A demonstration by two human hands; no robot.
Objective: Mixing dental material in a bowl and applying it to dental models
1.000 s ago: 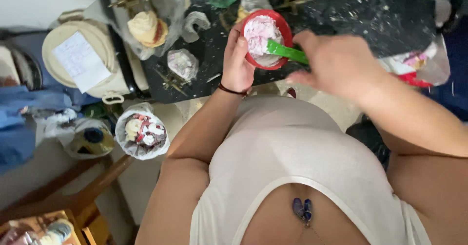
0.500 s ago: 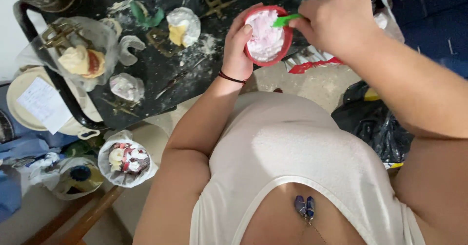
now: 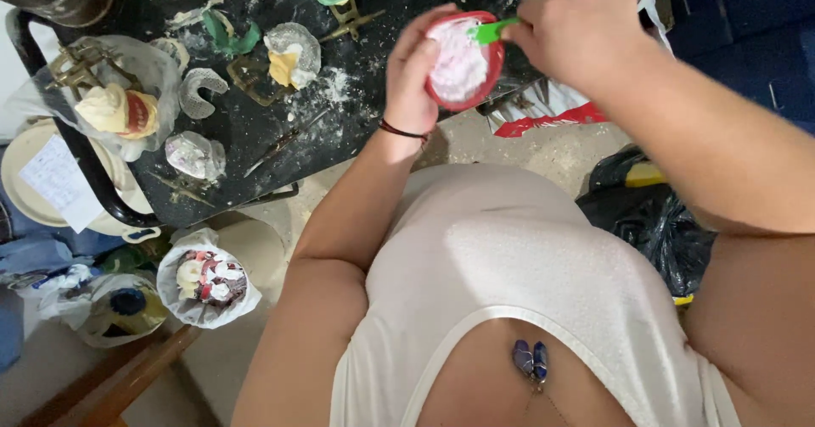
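Both hands stay on the mixing job: since a second ago the red bowl [image 3: 463, 60] has drifted toward 12 o'clock over the black bench [image 3: 255, 121], so stirring continues. Left hand [image 3: 416, 75] cups the bowl; right hand [image 3: 577, 32] is closed on the green spatula [image 3: 491, 31], dipped in white paste.

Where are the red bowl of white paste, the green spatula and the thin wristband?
red bowl of white paste [image 3: 488, 75]: head view, right rim.
green spatula [image 3: 491, 31]: head view, blade.
thin dark wristband [image 3: 401, 130]: head view, band's middle.
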